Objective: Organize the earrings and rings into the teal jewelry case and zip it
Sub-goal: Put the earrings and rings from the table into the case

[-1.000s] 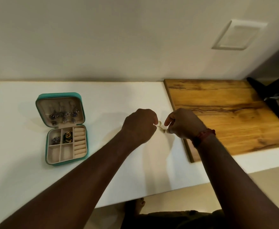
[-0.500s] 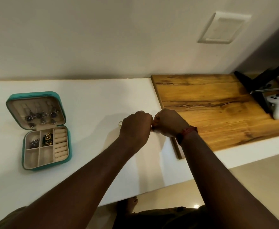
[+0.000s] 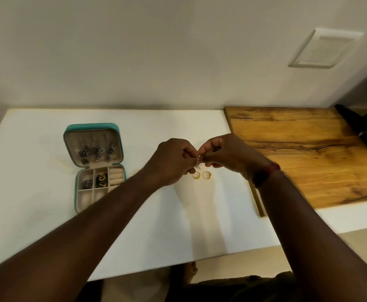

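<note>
The teal jewelry case [image 3: 69,136] lies open on the white table, left of my hands. Several dark earrings [image 3: 96,152] hang in its lid, and more pieces sit in two of the tray's compartments [image 3: 95,179]. My left hand [image 3: 171,160] and right hand [image 3: 224,154] meet above the table and pinch one small silvery earring [image 3: 198,164] between their fingertips. Two gold rings [image 3: 196,175] [image 3: 206,175] lie side by side on the table just below my hands.
A wooden board [image 3: 304,158] lies on the table to the right, its left edge close to my right wrist. A dark object [image 3: 365,136] rests at its far right. The wall stands behind, the table's front edge [image 3: 178,264] near my body.
The view has shifted, so the case sits nearer the middle. My hands stay together on the small earring and have lifted slightly, uncovering the two gold rings below them.
</note>
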